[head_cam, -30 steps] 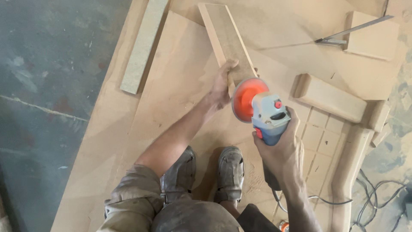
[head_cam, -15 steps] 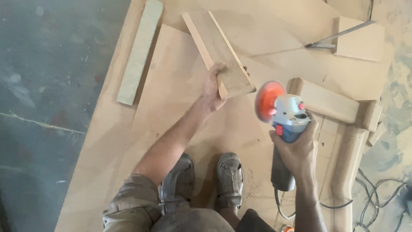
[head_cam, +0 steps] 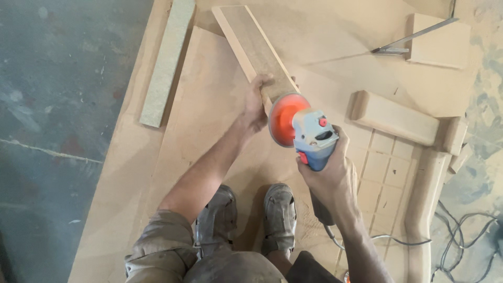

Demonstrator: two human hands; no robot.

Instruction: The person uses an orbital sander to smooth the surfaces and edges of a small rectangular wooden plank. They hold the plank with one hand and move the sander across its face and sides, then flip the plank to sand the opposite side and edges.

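Note:
My left hand (head_cam: pixel 255 105) grips the near end of a long narrow wooden board (head_cam: pixel 253 47) that slants up and away to the left. My right hand (head_cam: pixel 329 178) holds a blue and grey angle grinder (head_cam: pixel 314 139) by its body. Its orange sanding disc (head_cam: pixel 283 119) stands against the board's near end, just right of my left fingers. The grinder's dark rear handle and cord run down behind my right wrist.
I stand on a large fibreboard sheet (head_cam: pixel 209 94) on a grey floor (head_cam: pixel 57 105). A pale strip (head_cam: pixel 166 63) lies at left, a rounded wooden block (head_cam: pixel 394 118) and a grooved panel (head_cam: pixel 385 167) at right, a metal square (head_cam: pixel 411 41) at top right. Cables (head_cam: pixel 466 236) lie at lower right.
The grinder moved left from beside the rounded block, and its disc came back against the board's near end. My left hand turned the board's end toward the disc.

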